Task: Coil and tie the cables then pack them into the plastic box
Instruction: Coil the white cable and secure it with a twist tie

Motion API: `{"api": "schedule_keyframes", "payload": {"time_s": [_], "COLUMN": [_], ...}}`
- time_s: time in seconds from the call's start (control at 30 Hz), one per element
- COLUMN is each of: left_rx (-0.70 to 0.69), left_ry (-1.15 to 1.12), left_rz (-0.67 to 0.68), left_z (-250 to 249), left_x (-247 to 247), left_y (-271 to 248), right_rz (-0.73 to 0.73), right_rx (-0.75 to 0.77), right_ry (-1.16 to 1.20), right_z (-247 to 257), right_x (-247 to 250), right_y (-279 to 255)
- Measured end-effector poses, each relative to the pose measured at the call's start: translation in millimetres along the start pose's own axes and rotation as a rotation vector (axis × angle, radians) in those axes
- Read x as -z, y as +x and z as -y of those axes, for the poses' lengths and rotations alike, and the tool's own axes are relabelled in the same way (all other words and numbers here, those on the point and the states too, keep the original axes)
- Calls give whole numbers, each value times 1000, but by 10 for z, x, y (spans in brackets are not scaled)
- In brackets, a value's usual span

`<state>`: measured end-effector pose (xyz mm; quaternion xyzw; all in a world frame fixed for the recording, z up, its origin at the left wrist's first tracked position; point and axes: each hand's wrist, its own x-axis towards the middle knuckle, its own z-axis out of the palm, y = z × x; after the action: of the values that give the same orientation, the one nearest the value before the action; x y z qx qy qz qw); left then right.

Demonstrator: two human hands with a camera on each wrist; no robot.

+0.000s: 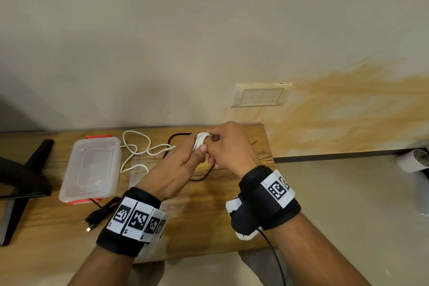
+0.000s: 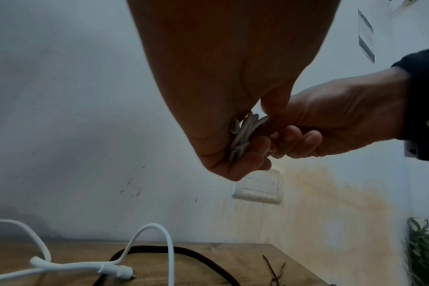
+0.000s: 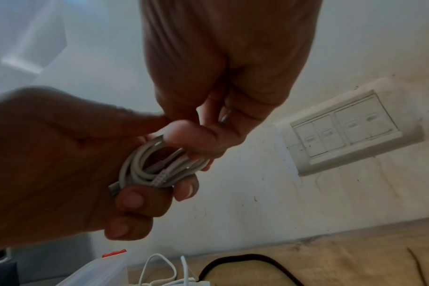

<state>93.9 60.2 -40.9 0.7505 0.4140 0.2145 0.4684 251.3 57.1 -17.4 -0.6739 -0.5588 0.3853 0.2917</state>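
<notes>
A small coil of white cable [image 1: 201, 141] is held above the wooden table [image 1: 209, 216] between both hands. My left hand [image 1: 199, 151] grips the coil [image 3: 157, 170] from below, with curled fingers [image 3: 132, 201] under it. From the right, my right hand [image 1: 212, 146] pinches the top of the coil [image 2: 243, 133], its thumb [image 3: 194, 135] pressing on the loops. A thin grey strip [image 3: 225, 117] shows between my right fingers. The clear plastic box [image 1: 90, 169] with orange clips lies on the table at the left, its lid on.
A loose white cable [image 1: 139, 148] lies between the box and my hands. A black cable [image 1: 204, 176] loops under my hands, and another black cable [image 1: 99, 213] lies at the front left. A black monitor stand [image 1: 25, 169] is at the far left. A wall switch plate [image 1: 260, 96] sits behind.
</notes>
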Motion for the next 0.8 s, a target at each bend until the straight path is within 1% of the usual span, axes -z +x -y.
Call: {"api": "schedule_keyframes", "payload": {"time_s": [0.1, 0.23, 0.3, 0.4, 0.47, 0.63, 0.73, 0.8], "left_rx": [-30, -8, 2, 32, 28, 18, 36, 65], "left_ry": [35, 14, -73, -313, -405, -528, -530, -543], "left_rz": [33, 38, 35, 41, 62, 76, 49, 16], "left_z": [39, 81, 48, 9, 23, 45, 39, 44], "left_x": [3, -12, -7, 15, 33, 39, 8, -19], "left_y": [-4, 5, 7, 15, 28, 53, 55, 51], "right_rz": [34, 53, 57, 76, 98, 175, 254, 252], "right_rx": [-25, -23, -40, -69, -84, -99, -90, -95], "right_ry": [19, 42, 65, 111, 169, 344, 372, 339], "right_z": [16, 26, 22, 14, 6, -18, -51, -128], "right_x": [48, 87, 110, 153, 181, 268, 356, 464], "right_y": [4, -1, 16, 44, 55, 48, 52, 50]}}
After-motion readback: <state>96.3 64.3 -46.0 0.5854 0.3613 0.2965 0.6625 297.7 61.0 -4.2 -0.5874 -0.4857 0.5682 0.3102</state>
